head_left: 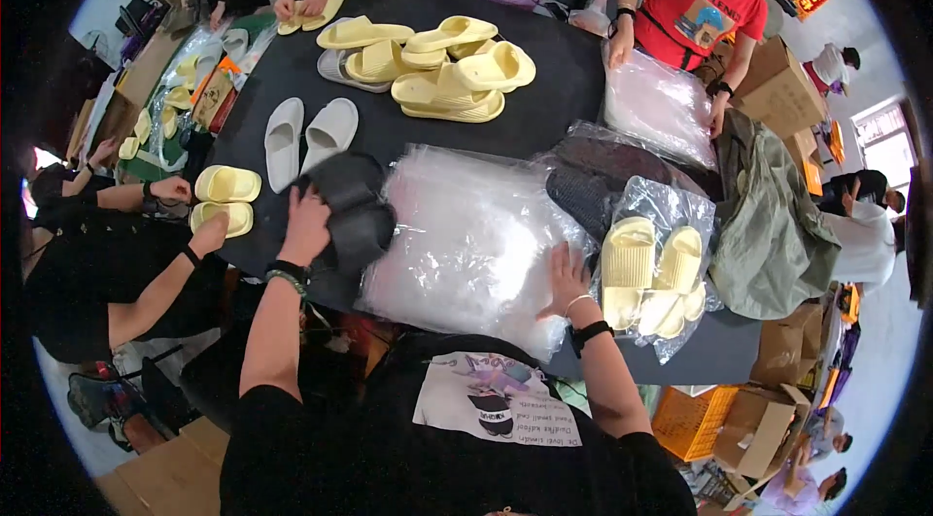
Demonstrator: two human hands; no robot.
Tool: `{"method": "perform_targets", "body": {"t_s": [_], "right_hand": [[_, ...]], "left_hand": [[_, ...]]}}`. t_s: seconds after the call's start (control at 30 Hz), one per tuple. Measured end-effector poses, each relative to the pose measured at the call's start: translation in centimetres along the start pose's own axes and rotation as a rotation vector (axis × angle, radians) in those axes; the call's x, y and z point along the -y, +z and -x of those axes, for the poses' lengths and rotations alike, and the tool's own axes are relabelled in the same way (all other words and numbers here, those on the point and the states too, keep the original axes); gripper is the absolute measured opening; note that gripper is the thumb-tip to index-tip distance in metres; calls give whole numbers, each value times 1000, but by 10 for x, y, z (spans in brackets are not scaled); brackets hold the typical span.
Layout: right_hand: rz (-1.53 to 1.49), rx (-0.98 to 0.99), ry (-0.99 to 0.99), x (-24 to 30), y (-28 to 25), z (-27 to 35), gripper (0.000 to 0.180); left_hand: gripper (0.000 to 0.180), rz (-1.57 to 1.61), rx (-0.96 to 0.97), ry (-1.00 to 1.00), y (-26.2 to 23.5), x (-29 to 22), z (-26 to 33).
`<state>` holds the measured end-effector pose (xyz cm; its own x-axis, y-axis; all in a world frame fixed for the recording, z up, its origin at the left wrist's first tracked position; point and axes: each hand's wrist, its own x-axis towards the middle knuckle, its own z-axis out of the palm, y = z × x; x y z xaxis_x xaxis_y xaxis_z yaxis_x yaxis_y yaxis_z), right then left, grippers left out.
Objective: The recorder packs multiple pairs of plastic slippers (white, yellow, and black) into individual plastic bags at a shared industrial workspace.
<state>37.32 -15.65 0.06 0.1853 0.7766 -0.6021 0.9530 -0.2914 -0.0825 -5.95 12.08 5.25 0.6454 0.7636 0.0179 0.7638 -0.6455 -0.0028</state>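
Observation:
My left hand grips the near-left edge of a pair of black slippers, which look slightly blurred. Beside them lies a thick stack of clear plastic bags. My right hand rests on that stack's right side, fingers spread, holding nothing. Just right of it, pale yellow slippers sit inside clear bags. A pair of light grey slippers stands beyond my left hand.
Yellow slippers are heaped at the table's far side. A co-worker on the left touches a yellow pair. At the far right, a person in red handles another bag stack. Dark textured slippers and a green-grey cloth lie rightward.

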Motion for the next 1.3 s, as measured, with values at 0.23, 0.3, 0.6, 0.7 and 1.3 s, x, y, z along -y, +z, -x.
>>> {"method": "perform_targets", "body": {"t_s": [0.23, 0.3, 0.6, 0.7, 1.3], "right_hand": [[19, -140, -146, 34, -12, 34, 150], [28, -120, -131, 39, -5, 33, 150], [-26, -83, -88, 40, 5, 30, 147], [-20, -96, -81, 34, 14, 35, 147], [45, -24, 12, 22, 64, 14, 156]], "left_hand": [[16, -52, -312, -268, -103, -21, 12], [14, 46, -409, -133, -110, -58, 6], [15, 427, -114, 281, -22, -223, -8], [16, 436, -89, 304, 19, -241, -15], [26, 401, -86, 332, 54, -228, 0]]}}
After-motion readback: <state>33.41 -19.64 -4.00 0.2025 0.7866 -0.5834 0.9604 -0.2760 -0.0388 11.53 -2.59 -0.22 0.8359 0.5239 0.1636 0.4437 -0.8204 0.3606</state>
